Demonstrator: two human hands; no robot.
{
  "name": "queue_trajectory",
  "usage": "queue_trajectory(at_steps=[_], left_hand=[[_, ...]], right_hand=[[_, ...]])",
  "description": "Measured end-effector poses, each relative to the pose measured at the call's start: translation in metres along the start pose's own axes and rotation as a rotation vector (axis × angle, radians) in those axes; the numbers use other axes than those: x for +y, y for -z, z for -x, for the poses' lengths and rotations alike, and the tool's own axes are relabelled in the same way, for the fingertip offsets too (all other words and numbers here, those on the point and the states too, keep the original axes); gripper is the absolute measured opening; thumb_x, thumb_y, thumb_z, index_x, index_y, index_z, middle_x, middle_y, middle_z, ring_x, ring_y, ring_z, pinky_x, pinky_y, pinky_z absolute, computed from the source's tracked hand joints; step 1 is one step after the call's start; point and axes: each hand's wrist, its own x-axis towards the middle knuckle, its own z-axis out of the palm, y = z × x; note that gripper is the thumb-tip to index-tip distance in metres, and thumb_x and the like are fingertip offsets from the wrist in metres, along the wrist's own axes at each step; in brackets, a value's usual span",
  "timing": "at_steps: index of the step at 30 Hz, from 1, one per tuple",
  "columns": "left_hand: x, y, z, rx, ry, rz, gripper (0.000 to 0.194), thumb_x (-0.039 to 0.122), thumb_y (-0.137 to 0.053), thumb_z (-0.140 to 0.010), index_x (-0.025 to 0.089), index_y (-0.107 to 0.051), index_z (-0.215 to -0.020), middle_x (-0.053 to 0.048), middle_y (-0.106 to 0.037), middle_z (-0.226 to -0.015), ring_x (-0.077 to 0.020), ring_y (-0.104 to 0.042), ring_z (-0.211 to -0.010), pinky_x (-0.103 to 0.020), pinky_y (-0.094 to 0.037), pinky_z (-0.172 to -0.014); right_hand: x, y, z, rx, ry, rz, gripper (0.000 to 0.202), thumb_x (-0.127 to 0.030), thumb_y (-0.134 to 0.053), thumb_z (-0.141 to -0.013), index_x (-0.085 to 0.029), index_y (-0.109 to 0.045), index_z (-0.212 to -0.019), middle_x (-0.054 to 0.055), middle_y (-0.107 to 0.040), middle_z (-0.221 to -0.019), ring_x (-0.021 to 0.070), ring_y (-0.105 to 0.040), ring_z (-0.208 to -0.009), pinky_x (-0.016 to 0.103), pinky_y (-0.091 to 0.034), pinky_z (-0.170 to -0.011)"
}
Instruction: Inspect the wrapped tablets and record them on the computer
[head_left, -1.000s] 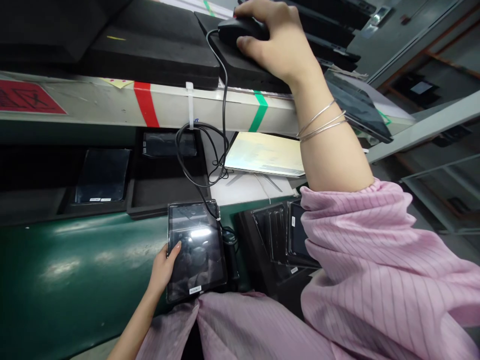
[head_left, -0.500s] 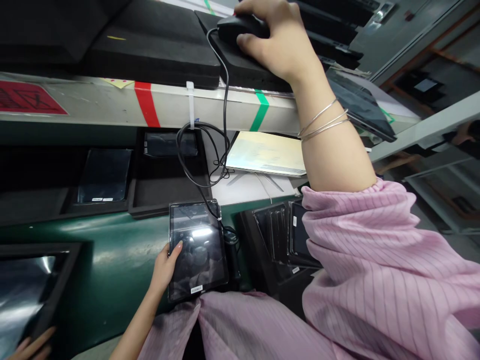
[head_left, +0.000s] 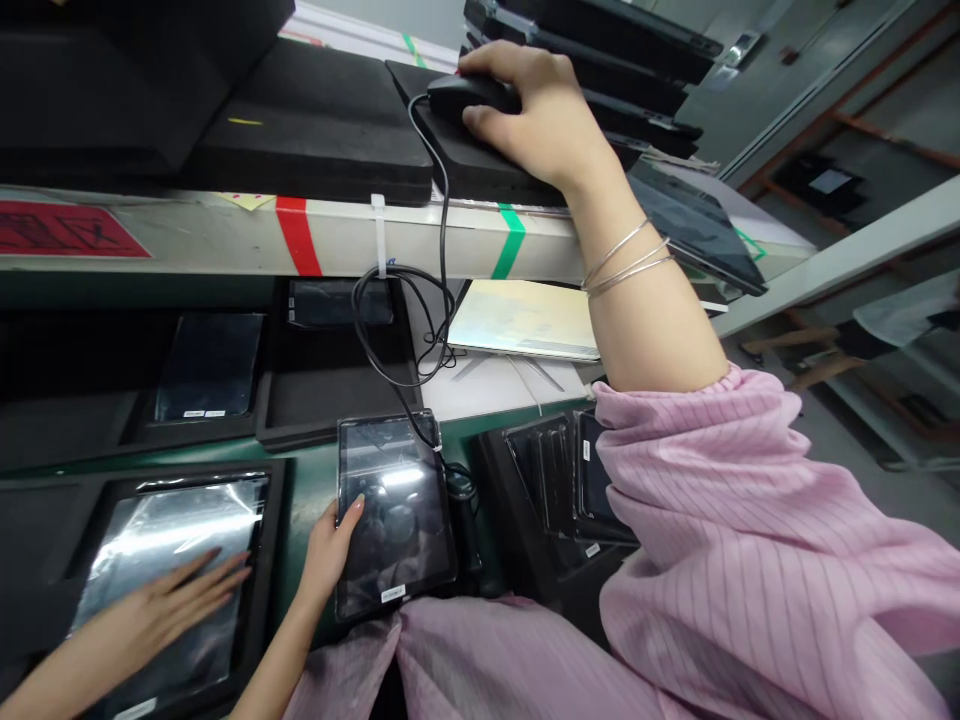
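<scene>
While the black corded mouse (head_left: 469, 95) on the far shelf is gripped by the right hand (head_left: 544, 120), a dark glossy tablet (head_left: 394, 515) is held at its left edge by the left hand (head_left: 326, 550). Another person's hand (head_left: 161, 610) is laid flat on a film-wrapped tablet (head_left: 169, 570) at near left.

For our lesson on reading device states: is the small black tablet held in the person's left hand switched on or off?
Apparently off: the small black tablet shows a dark glass face with only glare and reflections, no lit picture. The left hand grips its edge.
</scene>
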Motion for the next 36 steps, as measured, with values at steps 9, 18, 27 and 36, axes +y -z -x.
queue_trajectory(at_steps=[9, 18, 27, 36], left_hand=[[-0.0022, 0.0008, -0.0016, 0.003, 0.008, -0.035, 0.056, 0.061, -0.056, -0.073, 0.013, -0.06, -0.101, -0.016, -0.063, -0.113, -0.0334, -0.052, -0.113, -0.045, -0.035, -0.1], [-0.0025, -0.0007, -0.0011, 0.015, 0.015, -0.015, 0.062, 0.064, -0.056, -0.07, 0.011, -0.06, -0.102, -0.018, -0.062, -0.113, -0.0338, -0.051, -0.114, -0.045, -0.034, -0.101], [-0.0011, -0.0005, -0.0001, 0.017, 0.007, -0.003, 0.061, 0.063, -0.057, -0.07, 0.012, -0.061, -0.104, -0.017, -0.062, -0.115, -0.0328, -0.051, -0.115, -0.044, -0.035, -0.101], [-0.003, 0.0, -0.0013, -0.007, 0.019, -0.009, 0.062, 0.063, -0.055, -0.072, 0.011, -0.06, -0.106, -0.017, -0.061, -0.116, -0.0319, -0.051, -0.115, -0.044, -0.035, -0.101]], right_hand=[[-0.0017, 0.0007, 0.0, -0.018, -0.029, 0.023, 0.046, -0.021, -0.054, -0.078, -0.02, -0.055, -0.123, -0.002, -0.058, -0.121, 0.014, -0.05, -0.115, 0.027, -0.036, -0.102], [0.0004, -0.0003, -0.002, -0.026, -0.03, 0.043, 0.045, -0.022, -0.053, -0.078, -0.02, -0.055, -0.123, -0.002, -0.058, -0.12, 0.0143, -0.05, -0.114, 0.027, -0.036, -0.101], [-0.0002, -0.0005, -0.0001, 0.019, -0.023, 0.004, 0.044, -0.023, -0.056, -0.077, -0.019, -0.058, -0.12, 0.001, -0.06, -0.118, 0.0179, -0.052, -0.113, 0.03, -0.037, -0.1], [0.0002, -0.0018, -0.0022, -0.021, -0.092, 0.0, 0.046, -0.023, -0.057, -0.079, -0.018, -0.054, -0.125, 0.004, -0.057, -0.12, 0.0168, -0.051, -0.113, 0.03, -0.036, -0.102]])
